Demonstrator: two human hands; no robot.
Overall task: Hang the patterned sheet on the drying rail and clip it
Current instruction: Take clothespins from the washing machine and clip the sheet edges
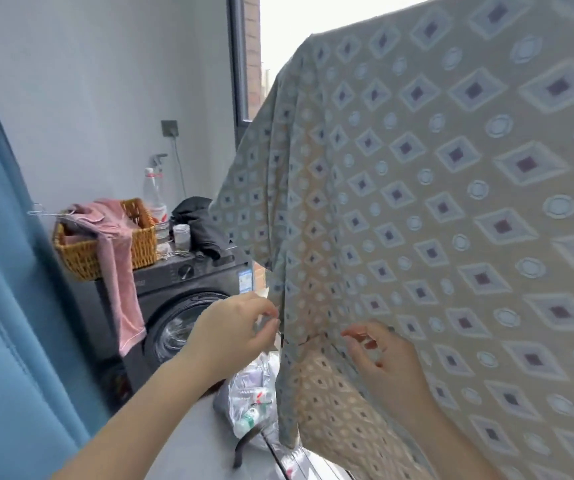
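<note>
Head view: the patterned sheet (434,202) was seen draped from the top right of the frame, hanging down in folds across the right half, its beige ground printed with diamonds and rings. The rail itself could not be made out; only the sheet's upper fold line was shown against the bright window (278,22). The left hand (233,336) was held at the sheet's left hanging edge, its fingers (271,313) curled and pressed together around the hem, though whether cloth was truly pinched could not be told through the blur. The right hand (382,358) was raised just beside it, in front of the fabric, fingers (355,332) loosely spread and hooked, touching nothing that could be confirmed.

Behind the hands, a dark front-loading washing machine (174,306) was seen against the pale wall. On top of it a wicker basket (140,237) was set, with a pink towel (119,265) hung over its rim and down the machine's front. A clear plastic bottle (155,195) and a dark bundled garment (199,223) were placed near the basket. A blue curtain (8,271) filled the left edge. Below the sheet, a clear plastic bag (251,400) of small items was lying on a grey counter (188,445).
</note>
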